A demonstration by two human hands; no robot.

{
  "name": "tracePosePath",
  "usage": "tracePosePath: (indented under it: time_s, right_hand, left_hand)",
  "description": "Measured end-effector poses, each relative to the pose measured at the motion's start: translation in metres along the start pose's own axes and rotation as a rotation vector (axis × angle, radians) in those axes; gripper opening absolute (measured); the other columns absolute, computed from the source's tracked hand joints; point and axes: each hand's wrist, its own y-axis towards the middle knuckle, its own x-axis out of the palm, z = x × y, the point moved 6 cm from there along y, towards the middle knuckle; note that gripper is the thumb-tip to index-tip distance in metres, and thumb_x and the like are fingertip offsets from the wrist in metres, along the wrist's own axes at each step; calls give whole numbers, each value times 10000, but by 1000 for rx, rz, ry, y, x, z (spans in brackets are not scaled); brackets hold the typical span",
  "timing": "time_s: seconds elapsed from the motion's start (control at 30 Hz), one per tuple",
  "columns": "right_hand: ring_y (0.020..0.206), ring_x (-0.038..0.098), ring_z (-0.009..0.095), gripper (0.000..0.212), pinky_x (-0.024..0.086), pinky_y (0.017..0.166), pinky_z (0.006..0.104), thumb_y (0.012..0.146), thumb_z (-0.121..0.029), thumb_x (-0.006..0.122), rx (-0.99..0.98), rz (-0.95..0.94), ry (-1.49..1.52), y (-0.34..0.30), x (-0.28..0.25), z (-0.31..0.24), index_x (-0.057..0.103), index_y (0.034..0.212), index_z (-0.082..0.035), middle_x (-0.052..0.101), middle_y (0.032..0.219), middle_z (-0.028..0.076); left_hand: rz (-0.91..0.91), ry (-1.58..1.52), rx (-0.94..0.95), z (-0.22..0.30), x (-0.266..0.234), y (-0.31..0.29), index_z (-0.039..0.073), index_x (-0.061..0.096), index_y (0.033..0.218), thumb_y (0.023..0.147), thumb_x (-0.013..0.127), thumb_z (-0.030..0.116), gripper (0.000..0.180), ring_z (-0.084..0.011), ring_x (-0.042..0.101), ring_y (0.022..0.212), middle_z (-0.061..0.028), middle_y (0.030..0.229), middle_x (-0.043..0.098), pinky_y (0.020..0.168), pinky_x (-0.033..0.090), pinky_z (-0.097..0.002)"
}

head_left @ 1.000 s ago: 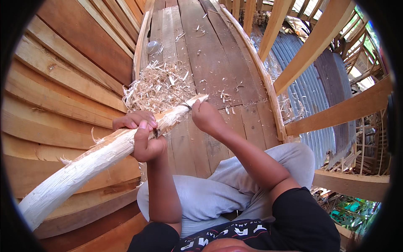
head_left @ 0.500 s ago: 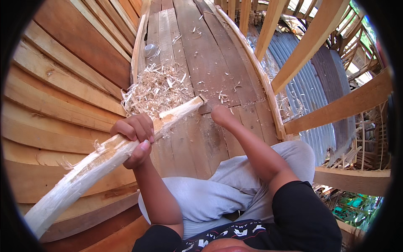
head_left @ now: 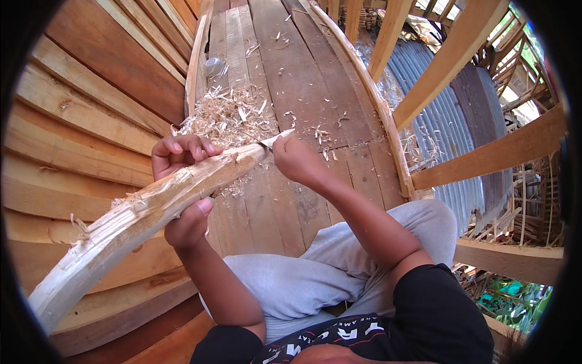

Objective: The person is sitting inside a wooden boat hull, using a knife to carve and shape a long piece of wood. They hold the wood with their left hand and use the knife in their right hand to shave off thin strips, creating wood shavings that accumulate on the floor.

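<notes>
A long, pale, barked-off wooden pole point(head_left: 145, 209) slants from the lower left up to the middle of the view, its surface rough with lifted fibres. My left hand point(head_left: 182, 153) holds it from below, fingers curling over the far side and thumb against the near side. Close to the pole's far end, my right hand point(head_left: 295, 159) is closed around a knife point(head_left: 265, 146). Only a short dark piece of the blade shows, resting against the wood; the handle is hidden in my fist.
Curly wood shavings point(head_left: 233, 115) are heaped on the plank floor point(head_left: 303, 79) beyond the pole. A clear plastic cup point(head_left: 214, 67) lies behind them. Board wall point(head_left: 91, 176) rises on my left; wooden railing posts point(head_left: 448, 67) stand on the right, with corrugated metal sheets point(head_left: 454, 121) outside.
The pole has turned and its surface now faces up differently. My left hand has slid left with a looser hold. My right hand has moved left, bringing the knife back from the tip.
</notes>
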Motion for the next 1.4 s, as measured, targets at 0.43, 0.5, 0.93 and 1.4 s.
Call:
tracePosePath:
  time_s: [0.43,0.5,0.93,1.4]
  right_hand:
    - [1016,585,480,636,422,920,515,1008,-399,268,70,63,180,40,10,89,636,894,107,618,986,350]
    - [1013,576,491,635,415,921,518,1003,-409,283,106,277,193,49,12,121,634,874,105,616,979,352]
    - [874,606,501,577,470,830,531,939,-333,299,-105,190,-8,-36,-3,-1,660,769,84,630,853,324]
    - [850,630,457,532,483,805,533,945,-320,322,-81,306,-11,15,-2,51,675,802,52,649,854,289]
  left_hand:
    - [290,-2,375,-16,-27,-17,70,445,941,869,575,322,293,-203,543,670,-81,765,461,732,510,-431]
    - [252,-24,370,-18,-21,-14,70,446,911,870,572,316,279,-199,531,646,-79,743,464,720,508,-426]
    - [-7,-168,305,-14,-34,-16,58,453,810,806,567,184,170,-199,499,588,-82,678,477,659,463,-382]
    - [-97,-164,290,-14,-10,-12,37,467,782,808,576,143,155,-194,522,589,-82,674,492,675,487,-376]
